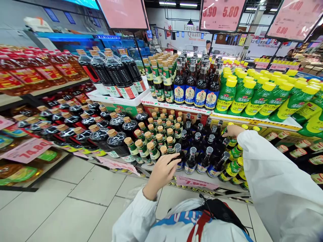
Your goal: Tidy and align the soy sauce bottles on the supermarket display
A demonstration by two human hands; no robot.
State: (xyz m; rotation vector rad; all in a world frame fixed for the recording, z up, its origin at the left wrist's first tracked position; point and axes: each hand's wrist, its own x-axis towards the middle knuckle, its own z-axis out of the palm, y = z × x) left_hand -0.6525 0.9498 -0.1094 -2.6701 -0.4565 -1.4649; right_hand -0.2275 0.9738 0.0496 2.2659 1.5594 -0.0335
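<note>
I look down at a supermarket display of sauce bottles. My left hand (163, 173) reaches to the lower shelf, fingers curled around a dark bottle with a blue label (178, 157) at the front of the row. My right hand (231, 130) stretches further back, resting on the yellow cap of a green squeeze bottle (233, 143); its fingers are mostly hidden behind my white sleeve. Dark bottles with silver caps (204, 158) stand between the two hands.
Large dark jugs (113, 134) and oil bottles (37, 70) fill shelves at left. Green bottles with yellow caps (262, 97) crowd the upper tier at right. Price boards (222, 15) hang overhead. A pink price tag (196, 183) edges the lower shelf. Tiled floor (75, 201) lies below.
</note>
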